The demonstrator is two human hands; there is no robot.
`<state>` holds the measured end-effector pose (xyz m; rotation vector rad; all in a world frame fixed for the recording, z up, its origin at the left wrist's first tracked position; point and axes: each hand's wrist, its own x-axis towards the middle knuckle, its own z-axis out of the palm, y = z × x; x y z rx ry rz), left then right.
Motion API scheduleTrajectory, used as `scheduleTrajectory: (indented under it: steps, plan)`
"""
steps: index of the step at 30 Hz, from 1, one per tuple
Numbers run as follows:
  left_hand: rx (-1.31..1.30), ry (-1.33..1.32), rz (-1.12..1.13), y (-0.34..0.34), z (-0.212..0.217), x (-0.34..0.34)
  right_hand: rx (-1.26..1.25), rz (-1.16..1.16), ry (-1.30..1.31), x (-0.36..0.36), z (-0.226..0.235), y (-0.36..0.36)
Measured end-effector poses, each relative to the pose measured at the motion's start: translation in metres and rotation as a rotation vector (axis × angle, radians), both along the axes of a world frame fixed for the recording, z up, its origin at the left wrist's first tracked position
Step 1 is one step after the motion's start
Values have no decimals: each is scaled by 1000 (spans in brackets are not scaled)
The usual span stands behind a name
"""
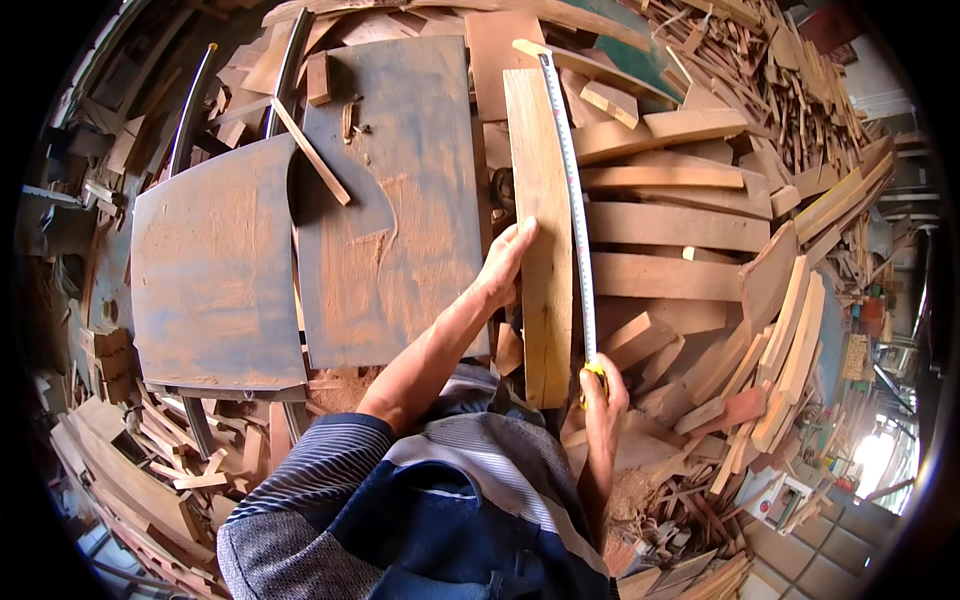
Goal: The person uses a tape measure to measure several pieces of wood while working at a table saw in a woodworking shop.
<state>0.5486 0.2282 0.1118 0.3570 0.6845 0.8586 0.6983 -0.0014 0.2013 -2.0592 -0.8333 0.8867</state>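
A long, pale wooden board (543,180) stretches away from my body, and my left hand (508,262) grips its left edge near the middle, thumb on top. My right hand (603,395) is closed around a yellow tape measure (594,372) beside the board's near end. Its white blade (577,210) runs out along the board's right side, slightly bowed and a little apart from the edge. The blade's far tip reaches past the board's far end, near another wood piece; whether it is hooked on anything I cannot tell.
Left of the board lies a sawdust-covered metal machine table (400,200) in two parts, with a thin wood strip (312,150) and a small block (318,79) on it. Stacked planks (680,226) crowd the right side. Offcuts (690,520) and sawdust lie at the lower right.
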Motion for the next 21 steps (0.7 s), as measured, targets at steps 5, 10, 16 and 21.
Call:
scheduleTrajectory:
  steps: [5,10,16,21]
  plan:
    - [-82,-131,-34,0,-4,-3,-64,39,-50,-3,-8,4]
    - [-100,-104,-43,4,-21,-8,13,93,-90,3,-20,-14]
    - [-38,-109,-4,-4,-25,-10,-12,162,-211,26,-1,-37]
    - [-119,-147,61,4,-39,-5,-22,128,-226,57,1,-81]
